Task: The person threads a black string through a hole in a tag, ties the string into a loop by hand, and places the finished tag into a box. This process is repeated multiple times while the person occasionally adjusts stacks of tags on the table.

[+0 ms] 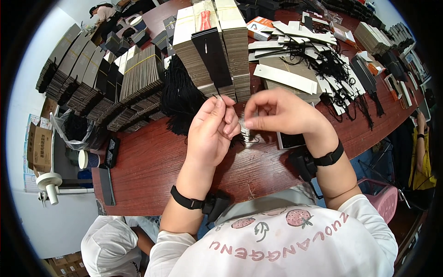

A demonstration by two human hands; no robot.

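Both hands work close together at the centre of the frame, above the dark red desk [152,161]. Left hand [210,134] is closed in a pinch grip on the lower end of a black tag [211,57], a long narrow card. The tag's long axis runs from the left fingertips up and slightly left, its upper end standing in front of the tall stacks of tan cards [230,51] at upper centre. Right hand [277,113] is curled, thumb and forefinger pressed together as if on a thin black string [247,136]; the string itself is too fine to confirm in the grip. The right fingertips sit just beside the left hand, at the tag's lower end, so the left hand is the nearer one to the tag. A bundle of black tassel cords [180,94] lies left of the hands. Finished white tags with cords [323,69] are spread at upper right.
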